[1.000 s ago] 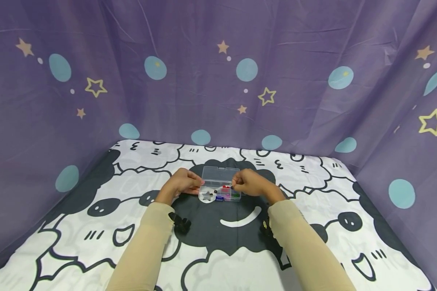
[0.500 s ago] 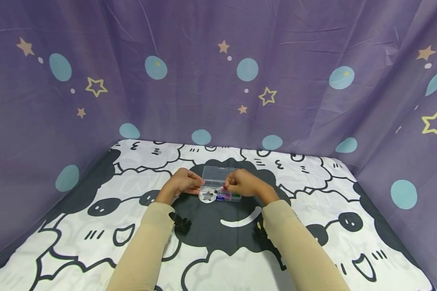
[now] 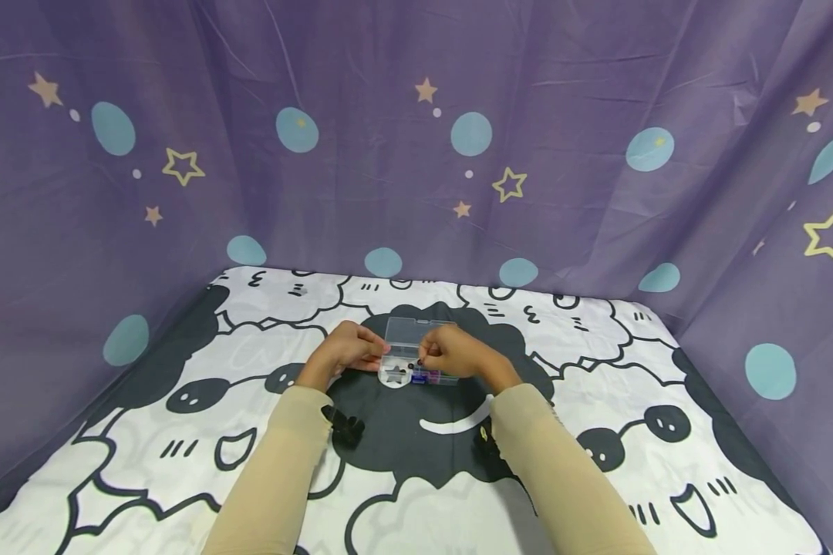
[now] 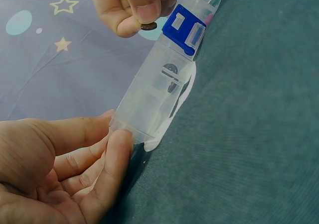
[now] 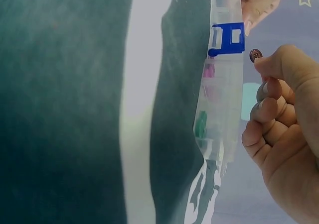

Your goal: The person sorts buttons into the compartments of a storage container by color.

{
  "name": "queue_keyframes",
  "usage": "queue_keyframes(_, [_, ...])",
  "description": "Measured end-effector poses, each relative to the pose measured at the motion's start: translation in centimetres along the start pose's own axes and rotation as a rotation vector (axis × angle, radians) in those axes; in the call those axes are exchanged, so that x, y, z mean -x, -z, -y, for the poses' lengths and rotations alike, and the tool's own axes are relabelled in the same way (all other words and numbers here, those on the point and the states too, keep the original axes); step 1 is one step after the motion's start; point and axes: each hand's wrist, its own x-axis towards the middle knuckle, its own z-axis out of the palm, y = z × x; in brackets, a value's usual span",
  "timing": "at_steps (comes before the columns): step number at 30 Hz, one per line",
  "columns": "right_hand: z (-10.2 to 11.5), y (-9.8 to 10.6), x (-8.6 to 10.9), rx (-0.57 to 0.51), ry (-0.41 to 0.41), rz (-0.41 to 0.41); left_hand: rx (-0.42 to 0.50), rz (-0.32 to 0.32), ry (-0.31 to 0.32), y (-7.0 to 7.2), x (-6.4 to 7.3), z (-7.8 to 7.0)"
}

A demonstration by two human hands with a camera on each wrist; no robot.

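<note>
A clear plastic compartment box point(image 3: 404, 331) lies on the dark cloth with its lid raised at the back. My left hand point(image 3: 347, 347) grips the box's left end between thumb and fingers, plainly so in the left wrist view. My right hand point(image 3: 458, 353) hovers over the box's middle and pinches a small dark brown button point(image 5: 255, 55) between thumb and forefinger. A blue latch point(image 4: 184, 29) sits on the box's front wall. Through the clear wall show dark buttons point(image 4: 170, 70) at the left, with pink pieces point(image 5: 209, 70) and green pieces point(image 5: 201, 124) farther right.
Underneath spreads a cloth point(image 3: 403, 439) printed with black and white cartoon sheep. A purple curtain point(image 3: 361, 208) with stars and blue dots hangs behind and at both sides.
My right hand has moved left across the box, from its right side to its middle, and now covers the red pieces seen earlier. The left hand stays on the box's left end.
</note>
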Motion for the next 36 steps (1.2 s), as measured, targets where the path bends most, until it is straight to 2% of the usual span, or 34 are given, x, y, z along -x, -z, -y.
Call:
queue_keyframes(23, [0.8, -0.8, -0.6, -0.023, -0.010, -0.007, 0.009, 0.010, -0.012, 0.1, 0.0, 0.0])
queue_keyframes(36, [0.6, -0.4, 0.6, -0.012, -0.033, -0.056, -0.012, 0.010, -0.022, 0.0, 0.1, 0.0])
